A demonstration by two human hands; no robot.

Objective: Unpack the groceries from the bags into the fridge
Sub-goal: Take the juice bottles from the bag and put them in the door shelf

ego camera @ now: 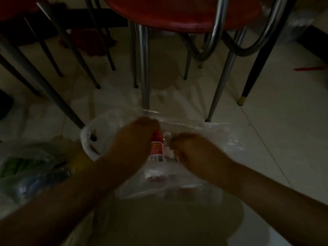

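Your left hand (140, 137) is closing around the red-capped bottle (157, 148) inside the clear plastic bag (213, 139) on the floor, while your right hand (191, 150) is pinching the film; blur and dimness could be hiding a snag, tearing it.

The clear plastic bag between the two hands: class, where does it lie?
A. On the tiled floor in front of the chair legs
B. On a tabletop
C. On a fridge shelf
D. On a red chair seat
A: the clear plastic bag lies on the tiled floor, in front of the metal chair legs.
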